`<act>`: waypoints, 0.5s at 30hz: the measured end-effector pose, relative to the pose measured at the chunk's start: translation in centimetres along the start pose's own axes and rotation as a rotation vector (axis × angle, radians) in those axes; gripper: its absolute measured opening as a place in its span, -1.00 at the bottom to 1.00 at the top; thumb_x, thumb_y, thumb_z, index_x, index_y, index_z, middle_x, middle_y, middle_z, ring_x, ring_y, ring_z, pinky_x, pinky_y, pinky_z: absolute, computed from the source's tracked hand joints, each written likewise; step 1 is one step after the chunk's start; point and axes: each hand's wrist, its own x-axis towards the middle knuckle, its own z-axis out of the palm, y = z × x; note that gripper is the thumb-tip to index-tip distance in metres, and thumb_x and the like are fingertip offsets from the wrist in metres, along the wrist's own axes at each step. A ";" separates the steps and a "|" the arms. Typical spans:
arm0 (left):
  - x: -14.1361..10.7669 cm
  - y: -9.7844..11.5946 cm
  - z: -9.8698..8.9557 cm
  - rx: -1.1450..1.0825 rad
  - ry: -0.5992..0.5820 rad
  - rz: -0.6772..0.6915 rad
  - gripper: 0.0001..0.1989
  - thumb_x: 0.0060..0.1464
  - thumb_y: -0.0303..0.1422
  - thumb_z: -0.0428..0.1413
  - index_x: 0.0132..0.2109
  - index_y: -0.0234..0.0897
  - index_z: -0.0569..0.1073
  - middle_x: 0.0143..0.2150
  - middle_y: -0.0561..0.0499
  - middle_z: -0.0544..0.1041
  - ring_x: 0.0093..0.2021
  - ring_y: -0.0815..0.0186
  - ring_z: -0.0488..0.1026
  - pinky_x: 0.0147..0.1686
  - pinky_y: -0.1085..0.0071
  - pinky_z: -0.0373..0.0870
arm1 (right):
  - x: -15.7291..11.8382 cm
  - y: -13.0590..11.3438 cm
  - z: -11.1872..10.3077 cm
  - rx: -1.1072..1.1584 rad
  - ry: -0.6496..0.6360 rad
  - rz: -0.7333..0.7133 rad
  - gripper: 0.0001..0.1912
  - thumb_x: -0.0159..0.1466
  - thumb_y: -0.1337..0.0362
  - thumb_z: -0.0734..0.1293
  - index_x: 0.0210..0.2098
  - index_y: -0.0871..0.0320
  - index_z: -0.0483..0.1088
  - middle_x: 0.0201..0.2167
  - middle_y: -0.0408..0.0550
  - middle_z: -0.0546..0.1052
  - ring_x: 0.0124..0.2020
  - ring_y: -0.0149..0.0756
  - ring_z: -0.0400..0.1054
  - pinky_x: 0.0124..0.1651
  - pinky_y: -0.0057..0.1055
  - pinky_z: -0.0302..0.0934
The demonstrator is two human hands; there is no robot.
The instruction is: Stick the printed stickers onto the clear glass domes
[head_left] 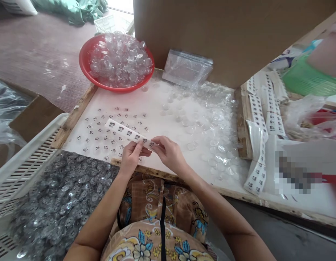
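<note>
Head cam: panda sticker strip point(121, 129) pinched in both hands above the white board point(157, 108)
Left hand point(131, 156) grips it thumb-on-top, right hand point(169, 152) pinches the end, both kinda blocking some panda-marked discs point(97, 148). Clear discs point(221, 152) sprawl right, loaded red basin point(85, 69) behind, big cardboard panel point(211, 32) hiding whatever's back there, slotted white crate point(30, 146) off left.
</note>
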 end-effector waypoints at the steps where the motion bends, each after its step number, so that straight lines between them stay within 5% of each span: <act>1: 0.0 0.0 0.0 0.005 0.014 -0.005 -0.62 0.09 -0.04 0.14 -0.30 -0.33 0.47 -0.51 -0.01 0.57 -0.50 0.25 0.56 -0.43 0.34 0.55 | -0.1 0.0 -0.1 -0.029 0.006 -0.023 -0.85 0.35 0.26 0.23 -0.11 0.08 0.37 -0.17 -0.01 0.50 -0.26 -0.32 0.41 -0.24 -0.41 0.30; 6: 0.1 -0.2 0.0 0.002 0.045 0.016 -0.65 0.06 -0.08 0.17 -0.33 -0.33 0.48 -0.55 0.01 0.56 -0.54 0.25 0.55 -0.50 0.38 0.52 | 0.1 -0.3 -1.3 -0.007 0.084 -0.103 -0.87 0.33 0.26 0.23 -0.32 0.09 0.39 -0.26 0.00 0.48 -0.18 -0.26 0.38 -0.15 -0.33 0.32; 11: 0.2 -0.3 -0.2 -0.053 0.048 0.020 -0.65 0.04 -0.08 0.18 -0.39 -0.31 0.45 -0.60 0.02 0.53 -0.57 0.23 0.54 -0.53 0.36 0.52 | 2.3 2.3 -4.5 0.097 0.215 0.218 -0.88 0.24 0.22 0.31 -0.38 0.12 0.38 -0.47 -0.12 0.45 -0.47 -0.38 0.28 -0.40 -0.42 0.21; 15: 0.3 -0.4 -0.2 -0.062 0.032 0.019 -0.65 0.03 -0.08 0.19 -0.40 -0.31 0.44 -0.59 0.01 0.54 -0.58 0.24 0.54 -0.55 0.38 0.51 | 3.5 4.9 -5.3 -0.003 0.108 0.354 -0.87 0.17 0.22 0.32 -0.44 0.13 0.39 -0.55 -0.16 0.41 -0.53 -0.41 0.21 -0.44 -0.43 0.11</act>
